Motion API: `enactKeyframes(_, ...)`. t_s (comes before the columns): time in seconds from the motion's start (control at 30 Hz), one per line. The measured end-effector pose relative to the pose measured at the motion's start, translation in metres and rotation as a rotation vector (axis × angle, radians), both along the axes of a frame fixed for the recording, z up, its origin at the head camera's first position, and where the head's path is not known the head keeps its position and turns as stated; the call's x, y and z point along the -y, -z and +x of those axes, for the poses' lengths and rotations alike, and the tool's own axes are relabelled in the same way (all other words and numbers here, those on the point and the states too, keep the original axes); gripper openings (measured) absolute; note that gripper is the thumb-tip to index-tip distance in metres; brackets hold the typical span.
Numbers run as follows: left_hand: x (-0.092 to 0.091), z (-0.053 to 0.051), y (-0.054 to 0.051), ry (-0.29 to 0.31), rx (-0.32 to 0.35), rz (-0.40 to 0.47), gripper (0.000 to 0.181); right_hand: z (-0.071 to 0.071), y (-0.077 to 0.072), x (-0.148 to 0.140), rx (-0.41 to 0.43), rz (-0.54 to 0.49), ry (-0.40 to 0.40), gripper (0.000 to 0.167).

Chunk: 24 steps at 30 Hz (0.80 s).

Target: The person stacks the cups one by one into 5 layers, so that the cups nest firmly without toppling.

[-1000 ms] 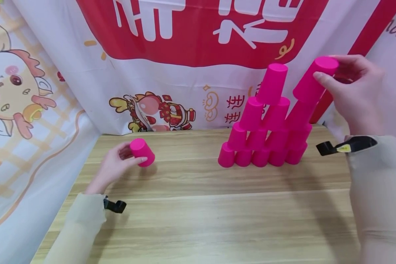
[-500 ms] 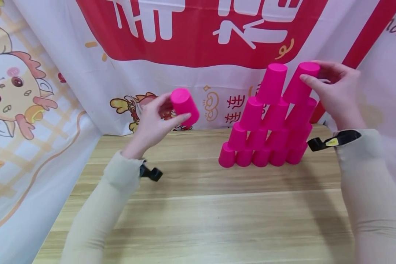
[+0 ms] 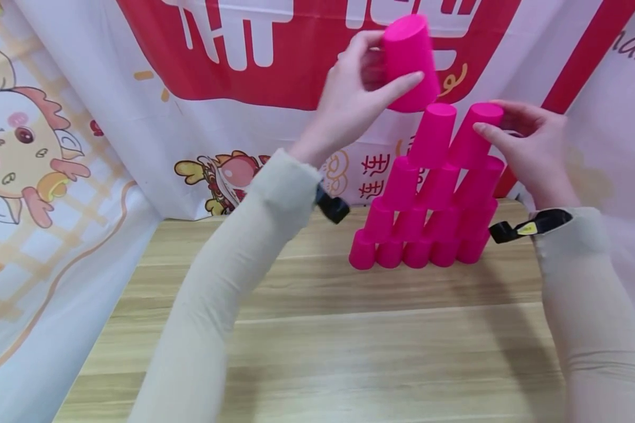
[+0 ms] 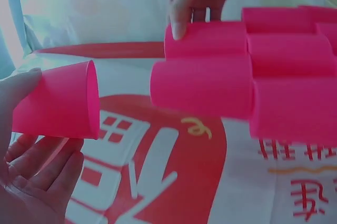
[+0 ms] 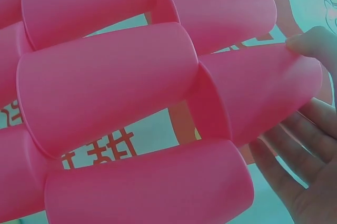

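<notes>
My left hand [image 3: 351, 88] grips an upside-down pink cup [image 3: 410, 61] between thumb and fingers, in the air just above the top of a pyramid of pink cups. In the left wrist view that held cup [image 4: 58, 100] is apart from the stacked ones, its open rim towards them. My right hand [image 3: 537, 138] holds the right cup [image 3: 475, 141] of the top pair, thumb in front and fingers behind. That cup [image 5: 263, 89] rests on the row below in the right wrist view. Beside it stands the left top cup [image 3: 435, 136], untouched by either hand.
Lower rows of upside-down cups [image 3: 417, 223] stand on the wooden table [image 3: 317, 364], near its back edge. A printed cloth [image 3: 275, 129] hangs behind, and more cloth [image 3: 37, 282] covers the left side. Each wrist wears a black camera mount [image 3: 332, 205].
My left hand lifted its cup from near the table at the left, up and right to above the pyramid. My right hand moved left and down, bringing its cup onto the third row.
</notes>
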<state>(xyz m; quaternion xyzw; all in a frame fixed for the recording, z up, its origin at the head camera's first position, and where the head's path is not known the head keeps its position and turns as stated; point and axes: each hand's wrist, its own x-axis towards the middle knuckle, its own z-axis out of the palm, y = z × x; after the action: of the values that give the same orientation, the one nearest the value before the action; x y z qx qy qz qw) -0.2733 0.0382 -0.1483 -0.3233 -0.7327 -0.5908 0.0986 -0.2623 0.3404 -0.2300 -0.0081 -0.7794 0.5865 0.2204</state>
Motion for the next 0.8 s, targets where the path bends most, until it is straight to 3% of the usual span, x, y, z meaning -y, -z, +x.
enactKeyframes(0.1, -0.030, -0.009, -0.003, 0.028, 0.015, -0.020, 0.070, 0.001, 0.000, -0.001, -0.007, -0.005, -0.030, 0.055)
enactKeyframes(0.3, -0.073, -0.015, 0.003, 0.050, 0.056, -0.088, 0.075, 0.001, 0.005, -0.003, 0.014, 0.028, -0.058, 0.058)
enactKeyframes(0.6, -0.089, -0.026, 0.007, -0.026, 0.092, -0.130, 0.073, -0.001, 0.013, -0.005, 0.033, 0.087, -0.102, 0.060)
enactKeyframes(0.8, -0.098, -0.027, 0.016, -0.051, 0.127, -0.126, 0.069, 0.000, 0.014, -0.009, 0.059, 0.073, -0.133, 0.056)
